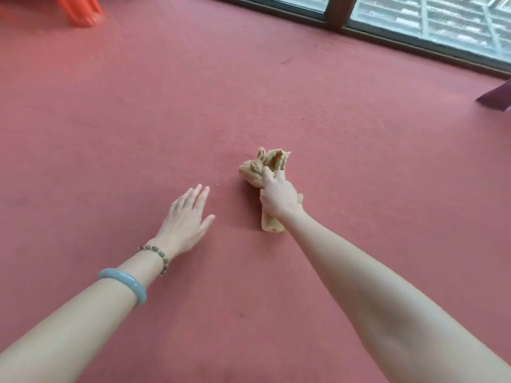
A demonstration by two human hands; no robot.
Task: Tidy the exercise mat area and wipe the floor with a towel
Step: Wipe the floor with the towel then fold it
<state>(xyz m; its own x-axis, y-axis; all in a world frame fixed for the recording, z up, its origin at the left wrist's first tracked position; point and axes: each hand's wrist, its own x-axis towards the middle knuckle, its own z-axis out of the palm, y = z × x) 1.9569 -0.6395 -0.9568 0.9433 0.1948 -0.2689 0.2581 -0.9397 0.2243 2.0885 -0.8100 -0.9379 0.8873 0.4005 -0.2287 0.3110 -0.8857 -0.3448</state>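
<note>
A crumpled tan towel (261, 168) lies bunched on the red floor (166, 106) near the middle of the view. My right hand (278, 196) grips the towel from above, its fingers curled into the cloth and holding it down on the floor. Part of the towel sticks out beyond the fingers and another end shows under the wrist. My left hand (188, 219) lies flat on the floor to the left of the towel, fingers straight and spread, holding nothing. Its wrist carries a bead bracelet and a pale blue bangle.
An orange plastic object (80, 9) stands at the top left. A window with a dark frame (337, 12) runs along the top right. A dark purple edge, maybe a mat (495, 98), shows at the right border.
</note>
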